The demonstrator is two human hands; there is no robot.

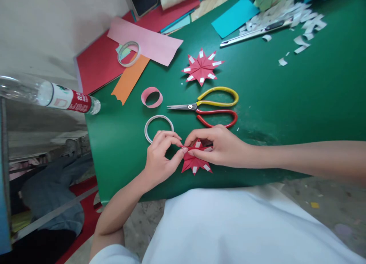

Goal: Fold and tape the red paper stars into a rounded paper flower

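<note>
Near the table's front edge, a red folded paper star (195, 164) with white tape pieces on its points lies between my hands. My left hand (162, 153) pinches one left-hand point of it between thumb and index finger. From the right, my right hand (215, 146) grips the same star with thumb and fingers, covering part of its upper right. A second red paper star (201, 67), also with tape on its points, lies flat farther back. Scissors (191, 107) with one yellow and one red handle sit just beyond my right hand. A white tape roll (146, 131) is behind my left hand.
A pink paper ring (145, 98), orange strip (130, 81), pink sheet (160, 47) and another tape roll (120, 58) lie at left. A plastic bottle (71, 99) lies at the left edge. A utility knife (251, 34), blue paper (235, 17) and white scraps (301, 44) are at the back.
</note>
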